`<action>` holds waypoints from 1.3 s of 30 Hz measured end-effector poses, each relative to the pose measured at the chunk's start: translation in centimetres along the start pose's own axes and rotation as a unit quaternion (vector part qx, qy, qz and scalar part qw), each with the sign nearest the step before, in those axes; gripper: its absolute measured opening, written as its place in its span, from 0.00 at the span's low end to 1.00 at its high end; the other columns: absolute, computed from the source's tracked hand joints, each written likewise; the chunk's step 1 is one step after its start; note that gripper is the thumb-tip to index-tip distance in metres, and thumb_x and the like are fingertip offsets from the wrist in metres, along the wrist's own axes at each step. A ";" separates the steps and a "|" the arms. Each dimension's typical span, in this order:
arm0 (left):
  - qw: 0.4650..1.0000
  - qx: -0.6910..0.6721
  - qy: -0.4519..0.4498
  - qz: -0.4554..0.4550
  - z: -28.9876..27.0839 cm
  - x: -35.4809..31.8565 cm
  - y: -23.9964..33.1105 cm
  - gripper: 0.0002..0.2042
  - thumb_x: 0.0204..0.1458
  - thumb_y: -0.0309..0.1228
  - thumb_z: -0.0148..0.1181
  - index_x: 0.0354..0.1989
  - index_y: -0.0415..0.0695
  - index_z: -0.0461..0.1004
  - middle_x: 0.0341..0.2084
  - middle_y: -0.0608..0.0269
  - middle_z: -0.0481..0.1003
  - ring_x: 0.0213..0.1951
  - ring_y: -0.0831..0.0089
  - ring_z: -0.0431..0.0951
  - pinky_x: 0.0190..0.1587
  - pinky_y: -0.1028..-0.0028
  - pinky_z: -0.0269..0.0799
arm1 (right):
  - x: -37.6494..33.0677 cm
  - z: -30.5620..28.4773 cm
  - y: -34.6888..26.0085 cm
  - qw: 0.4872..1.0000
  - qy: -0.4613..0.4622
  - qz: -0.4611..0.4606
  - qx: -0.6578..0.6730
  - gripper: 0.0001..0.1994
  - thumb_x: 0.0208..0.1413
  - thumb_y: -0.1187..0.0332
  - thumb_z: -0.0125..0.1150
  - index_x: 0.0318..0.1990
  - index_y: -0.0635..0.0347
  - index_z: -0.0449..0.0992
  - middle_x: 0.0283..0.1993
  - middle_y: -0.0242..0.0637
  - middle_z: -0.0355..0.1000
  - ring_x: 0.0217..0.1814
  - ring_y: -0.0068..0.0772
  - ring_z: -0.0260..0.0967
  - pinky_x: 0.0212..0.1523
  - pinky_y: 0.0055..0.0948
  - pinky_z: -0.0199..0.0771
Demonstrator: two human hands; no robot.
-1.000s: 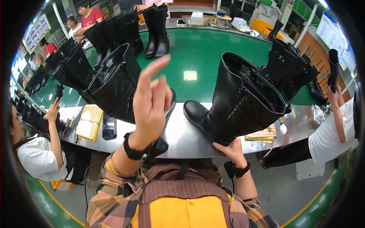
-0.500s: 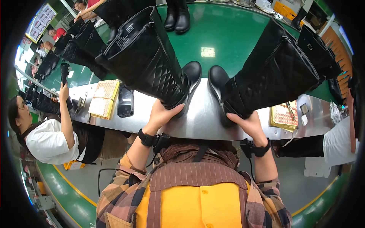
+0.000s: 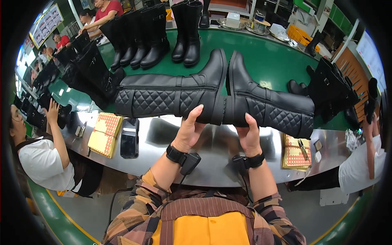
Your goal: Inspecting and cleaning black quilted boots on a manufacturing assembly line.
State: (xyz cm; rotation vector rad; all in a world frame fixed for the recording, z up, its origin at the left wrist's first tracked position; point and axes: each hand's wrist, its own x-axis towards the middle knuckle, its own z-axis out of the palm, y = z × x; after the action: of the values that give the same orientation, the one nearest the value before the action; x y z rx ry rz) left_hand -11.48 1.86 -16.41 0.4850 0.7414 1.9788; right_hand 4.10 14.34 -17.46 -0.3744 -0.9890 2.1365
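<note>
Two tall black quilted boots lie sideways in my hands, held up over the metal table edge. The left boot [image 3: 163, 96] has its shaft pointing left, and the right boot [image 3: 269, 105] has its shaft pointing right. Their soles face each other in the middle, with the heels touching or nearly so and the toes pointing away from me. My left hand [image 3: 190, 130] grips the left boot near its heel and ankle, thumb on top. My right hand [image 3: 250, 134] holds the right boot in the same way. The fingers beneath both boots are mostly hidden.
Several black boots [image 3: 151, 41] stand on the green table [image 3: 216, 38] beyond. Stacks of printed cards [image 3: 105, 136] [image 3: 295, 157] lie on the metal edge [image 3: 163, 161], with a dark phone [image 3: 129, 139] at left and tweezers [image 3: 303, 149] at right. Co-workers sit on both sides.
Both boots have been lifted off the table and tipped onto their sides, from leaning outward to lying sole to sole. My hands have risen and moved inward with them.
</note>
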 end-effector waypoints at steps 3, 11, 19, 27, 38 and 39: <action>0.999 0.014 0.031 -0.008 -1.3 0.0 -0.9 0.18 0.55 0.39 0.56 0.50 0.42 0.73 0.46 0.64 0.76 0.50 0.72 0.74 0.58 0.68 0.64 | 0.0 -1.1 0.7 0.999 0.017 0.028 -0.030 0.20 0.54 0.60 0.56 0.51 0.65 0.73 0.51 0.38 0.74 0.54 0.33 0.70 0.59 0.35 0.65; 0.998 -0.046 0.032 -0.027 -2.2 -0.3 -1.7 0.19 0.54 0.32 0.57 0.54 0.42 0.68 0.50 0.62 0.73 0.52 0.70 0.72 0.57 0.65 0.67 | -0.2 -0.9 0.9 0.999 0.013 0.047 -0.002 0.19 0.54 0.63 0.55 0.50 0.65 0.73 0.49 0.39 0.74 0.52 0.34 0.71 0.56 0.36 0.69; 0.999 0.000 0.033 -0.018 -2.2 -0.5 -1.7 0.19 0.55 0.36 0.55 0.53 0.40 0.70 0.49 0.61 0.74 0.52 0.69 0.72 0.59 0.64 0.64 | -0.1 -1.2 0.4 0.997 -0.006 0.069 -0.032 0.19 0.54 0.64 0.54 0.51 0.66 0.72 0.51 0.40 0.73 0.53 0.36 0.71 0.56 0.36 0.68; 0.988 0.156 0.003 -0.009 -3.4 -0.7 -2.1 0.21 0.48 0.19 0.58 0.54 0.37 0.69 0.48 0.62 0.73 0.50 0.70 0.72 0.58 0.69 0.64 | -0.3 -3.2 1.1 0.977 -0.080 0.032 -0.194 0.16 0.53 0.66 0.57 0.48 0.64 0.74 0.47 0.38 0.74 0.47 0.35 0.71 0.53 0.33 0.69; 0.968 -0.182 0.007 -0.174 -3.0 0.1 -2.0 0.31 0.58 0.50 0.51 0.65 0.44 0.56 0.52 0.59 0.71 0.53 0.67 0.71 0.57 0.63 0.67 | -0.9 -5.0 1.2 0.959 -0.082 0.041 -0.268 0.18 0.57 0.63 0.52 0.50 0.63 0.73 0.49 0.41 0.73 0.50 0.38 0.70 0.55 0.36 0.69; 0.972 -0.164 0.004 -0.166 -3.2 -0.1 -2.2 0.30 0.58 0.51 0.50 0.61 0.43 0.61 0.55 0.58 0.69 0.56 0.66 0.69 0.59 0.64 0.65 | -1.0 -4.8 1.1 0.958 -0.084 0.043 -0.270 0.18 0.57 0.62 0.52 0.50 0.63 0.73 0.49 0.42 0.73 0.50 0.38 0.70 0.55 0.36 0.69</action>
State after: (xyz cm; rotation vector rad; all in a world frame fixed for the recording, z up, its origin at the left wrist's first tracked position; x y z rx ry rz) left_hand -11.96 1.59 -20.25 0.1427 0.4515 1.7410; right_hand 6.80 15.74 -21.50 -0.5093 -1.6867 1.9700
